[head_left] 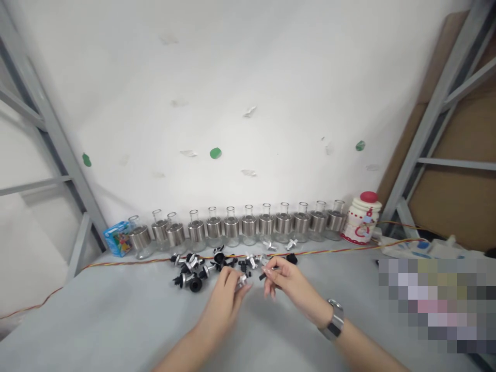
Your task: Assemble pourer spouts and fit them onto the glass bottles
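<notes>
Silver part (242,281) sits in the left hand (227,289), and a slim black piece (263,277) in the right hand (287,279), both over the middle of the bench (96,310). Behind rises a white wall (248,77). Along its foot stand twelve bottles (231,227), glass with metal sleeves, ending in a red-topped jar (360,222) at the right and a blue box (119,240) at the left. A wire (155,261) crosses before them. Loose fittings (207,270), black and silver, lie between the hands and the bottles, partly in the way. Both forearms slant inward from the near side; a watch (335,319) circles the right wrist. The left hand is bent into a pinch on its part; the right pinches with thumb and fingertips, other fingers loosely curled. The black piece's long axis lies aslant, free end pointing left and nearer the person. Fingers hide too much of the silver part to tell its axis.
</notes>
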Tool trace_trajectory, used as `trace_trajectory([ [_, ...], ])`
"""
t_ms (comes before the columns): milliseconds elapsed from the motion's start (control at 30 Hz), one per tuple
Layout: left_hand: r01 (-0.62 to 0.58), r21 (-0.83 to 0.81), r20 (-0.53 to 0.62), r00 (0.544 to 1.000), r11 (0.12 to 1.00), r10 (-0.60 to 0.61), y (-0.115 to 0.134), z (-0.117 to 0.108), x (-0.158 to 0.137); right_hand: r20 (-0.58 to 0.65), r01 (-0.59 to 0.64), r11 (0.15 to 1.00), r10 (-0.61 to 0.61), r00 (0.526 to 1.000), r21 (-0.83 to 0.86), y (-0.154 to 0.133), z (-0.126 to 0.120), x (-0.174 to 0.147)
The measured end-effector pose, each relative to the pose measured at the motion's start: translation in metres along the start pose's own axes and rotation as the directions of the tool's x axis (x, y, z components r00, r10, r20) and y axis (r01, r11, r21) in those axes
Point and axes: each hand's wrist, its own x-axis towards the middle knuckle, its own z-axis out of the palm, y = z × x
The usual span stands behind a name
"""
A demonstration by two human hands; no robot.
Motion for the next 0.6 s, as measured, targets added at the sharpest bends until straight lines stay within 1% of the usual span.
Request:
trace_trajectory([
  [67, -0.05, 0.055, 0.032, 0.998, 0.997, 0.049, 0.008, -0.002, -0.004, -0.026, 0.047, 0.998, -0.048, 0.998, -0.035, -0.002, 0.003, -0.001],
  [167, -0.051, 0.065, 0.031, 0.998, 0.997, 0.049, 0.016, -0.002, -0.007, -0.043, 0.092, 0.992, -0.096, 0.994, -0.083, -0.001, 0.008, -0.004],
  [267, -0.07, 0.068, 0.025, 0.997, 0.995, 0.068, 0.017, 0.0, -0.007, -0.018, 0.088, 0.991, -0.09, 0.996, -0.096, 0.005, 0.014, -0.005],
  [367, -0.062, 0.055, 0.032, 0.998, 0.997, 0.061, 0.015, 0.001, -0.006, 0.022, 0.064, 0.995, -0.063, 0.998, -0.077, 0.01, 0.019, -0.005],
  [467, -0.019, 0.008, 0.02, 1.0, 1.0, 0.019, 0.015, 0.001, -0.006, 0.042, 0.059, 0.996, -0.056, 0.998, -0.072, 0.012, 0.022, -0.005],
  [533, 0.039, -0.044, 0.003, 0.999, 0.998, -0.039, 0.016, 0.002, -0.006, 0.055, 0.074, 0.992, -0.069, 0.996, -0.104, 0.01, 0.023, -0.006],
  [600, 0.119, -0.121, 0.001, 0.993, 0.985, -0.12, 0.015, 0.004, -0.005, 0.08, 0.108, 0.979, -0.096, 0.992, -0.17, 0.007, 0.022, -0.009],
])
